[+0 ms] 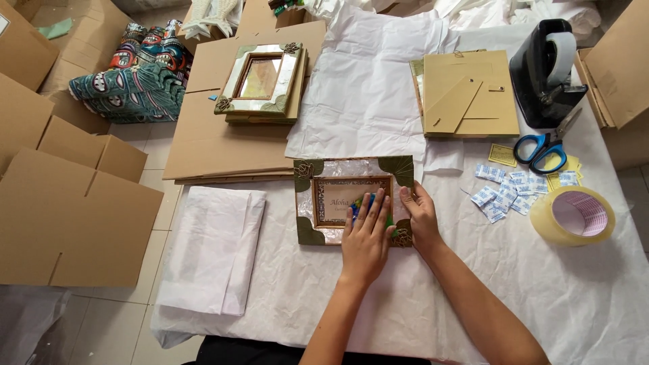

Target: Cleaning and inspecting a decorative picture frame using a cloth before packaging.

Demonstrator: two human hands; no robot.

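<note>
Silver-foil picture frame (318,177) with green leaf corners, blue-handled scissors (541,150), black tape dispenser (541,74), yellowish tape roll (572,216).

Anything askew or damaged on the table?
Nothing damaged. The frame under the left hand and right hand sits square. Only loose bit: small white packets scattered beside the scissors and tape roll.
</note>
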